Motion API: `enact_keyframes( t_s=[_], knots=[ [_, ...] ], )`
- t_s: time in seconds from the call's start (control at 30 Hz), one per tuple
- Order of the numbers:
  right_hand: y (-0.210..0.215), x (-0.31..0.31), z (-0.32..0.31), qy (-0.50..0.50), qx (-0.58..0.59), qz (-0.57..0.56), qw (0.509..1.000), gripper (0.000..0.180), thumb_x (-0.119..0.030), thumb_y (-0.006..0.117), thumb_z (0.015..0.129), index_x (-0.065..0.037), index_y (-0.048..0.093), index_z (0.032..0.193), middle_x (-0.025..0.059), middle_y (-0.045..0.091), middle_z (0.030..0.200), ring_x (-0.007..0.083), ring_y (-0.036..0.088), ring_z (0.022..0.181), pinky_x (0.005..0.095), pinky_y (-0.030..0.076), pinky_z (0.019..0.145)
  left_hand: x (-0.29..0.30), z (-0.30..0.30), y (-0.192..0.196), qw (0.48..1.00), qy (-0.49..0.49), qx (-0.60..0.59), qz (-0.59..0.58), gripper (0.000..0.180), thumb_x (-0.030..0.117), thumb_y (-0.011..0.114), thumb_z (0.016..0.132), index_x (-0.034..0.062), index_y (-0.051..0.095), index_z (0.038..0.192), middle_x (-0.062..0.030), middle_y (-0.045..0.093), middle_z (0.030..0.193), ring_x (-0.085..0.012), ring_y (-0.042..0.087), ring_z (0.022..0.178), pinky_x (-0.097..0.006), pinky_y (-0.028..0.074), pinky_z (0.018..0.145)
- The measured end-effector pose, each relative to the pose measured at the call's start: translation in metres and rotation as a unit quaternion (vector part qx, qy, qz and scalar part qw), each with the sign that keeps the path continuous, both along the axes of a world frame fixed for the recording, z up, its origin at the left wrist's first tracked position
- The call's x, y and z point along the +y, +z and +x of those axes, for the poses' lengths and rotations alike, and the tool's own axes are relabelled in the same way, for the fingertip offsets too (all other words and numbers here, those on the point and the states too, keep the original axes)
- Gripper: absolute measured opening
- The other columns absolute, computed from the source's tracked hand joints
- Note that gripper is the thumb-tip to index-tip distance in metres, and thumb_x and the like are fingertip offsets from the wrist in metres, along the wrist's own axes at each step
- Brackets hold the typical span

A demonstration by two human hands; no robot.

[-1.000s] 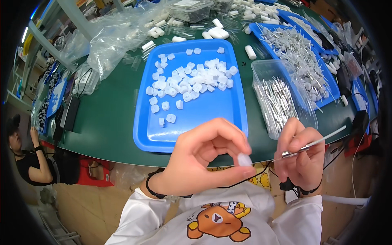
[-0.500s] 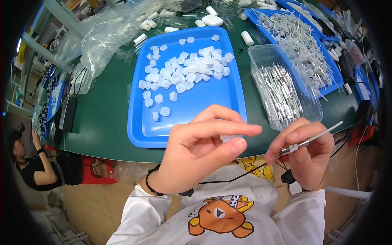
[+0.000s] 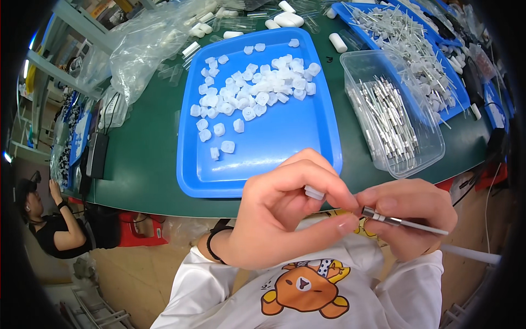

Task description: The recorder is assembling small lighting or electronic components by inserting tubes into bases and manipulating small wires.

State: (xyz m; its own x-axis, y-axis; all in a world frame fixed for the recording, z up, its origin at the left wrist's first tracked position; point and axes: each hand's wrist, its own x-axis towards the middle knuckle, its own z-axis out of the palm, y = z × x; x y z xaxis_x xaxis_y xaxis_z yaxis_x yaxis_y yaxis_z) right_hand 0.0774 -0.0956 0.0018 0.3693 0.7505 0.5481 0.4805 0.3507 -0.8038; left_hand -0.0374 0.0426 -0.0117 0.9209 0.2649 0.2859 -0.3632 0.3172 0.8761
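Observation:
My right hand [image 3: 413, 216] pinches a thin white tube with a metal connector [image 3: 382, 217] at one end. The metal end points left, and the white tube runs down to the right. My left hand [image 3: 290, 211] has a translucent white plastic cap [image 3: 314, 192] tucked in its curled fingers. Its thumb and forefinger tips come close around the connector's metal end; I cannot tell whether they touch it. Beyond the left hand lies a blue tray [image 3: 263, 167] with many similar plastic caps [image 3: 238, 96].
A transparent plastic box [image 3: 433, 159] of metal-tipped tubes stands right of the tray. Behind it, another blue tray [image 3: 463, 101] holds white-capped tubes. White cylinders [image 3: 338, 43] and plastic bags [image 3: 145, 49] lie across the green table [image 3: 137, 159]. At far left sits another person [image 3: 55, 225].
My hands have come together: the left thumb and forefinger moved right to the connector's metal end. The right hand has turned, so the tube now slopes down to the right.

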Motion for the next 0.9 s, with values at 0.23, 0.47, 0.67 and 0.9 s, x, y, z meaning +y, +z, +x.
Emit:
enact_keyframes(
  t_s=[0.23,0.47,0.67,0.9],
  knots=[
    [-0.005,-0.001,-0.004,-0.009,-0.098,0.050,0.994,0.032,0.006,0.069,0.060,0.003,0.057,0.090,0.0197,0.060,0.085,0.0252,0.062,0.074,0.0281,0.052,0.059,-0.003,0.000,-0.004,0.996,-0.034,0.004,-0.088,0.017,-0.013,0.056,0.071,-0.0029,0.054,0.084,-0.0076,0.045,0.086,-0.0102,0.047,0.079,-0.020,0.041,0.065],
    [-0.007,-0.002,-0.004,0.011,-0.135,0.081,0.987,0.037,0.008,0.066,0.061,0.007,0.053,0.095,0.0256,0.056,0.091,0.0283,0.062,0.073,0.0308,0.053,0.060,-0.010,-0.004,-0.009,0.987,-0.051,0.020,-0.150,0.012,-0.009,0.057,0.073,-0.0026,0.054,0.083,-0.0067,0.045,0.085,-0.0071,0.047,0.075,-0.015,0.039,0.058],
    [-0.009,0.000,-0.008,-0.017,-0.132,0.101,0.986,0.037,0.007,0.069,0.059,0.005,0.053,0.092,0.0249,0.057,0.090,0.0270,0.062,0.071,0.0289,0.052,0.057,-0.011,-0.006,-0.008,0.988,-0.050,0.044,-0.138,0.012,-0.008,0.057,0.074,-0.0025,0.054,0.084,-0.0065,0.045,0.086,-0.0052,0.048,0.071,-0.013,0.038,0.053],
    [-0.013,0.005,-0.016,-0.071,-0.106,0.108,0.986,0.039,0.004,0.072,0.057,0.002,0.053,0.092,0.0204,0.060,0.083,0.0232,0.063,0.065,0.0252,0.051,0.051,-0.013,-0.006,-0.009,0.982,-0.065,0.030,-0.175,0.014,-0.009,0.055,0.075,-0.0035,0.052,0.087,-0.0077,0.045,0.088,-0.0080,0.051,0.075,-0.015,0.042,0.061]
  ],
)
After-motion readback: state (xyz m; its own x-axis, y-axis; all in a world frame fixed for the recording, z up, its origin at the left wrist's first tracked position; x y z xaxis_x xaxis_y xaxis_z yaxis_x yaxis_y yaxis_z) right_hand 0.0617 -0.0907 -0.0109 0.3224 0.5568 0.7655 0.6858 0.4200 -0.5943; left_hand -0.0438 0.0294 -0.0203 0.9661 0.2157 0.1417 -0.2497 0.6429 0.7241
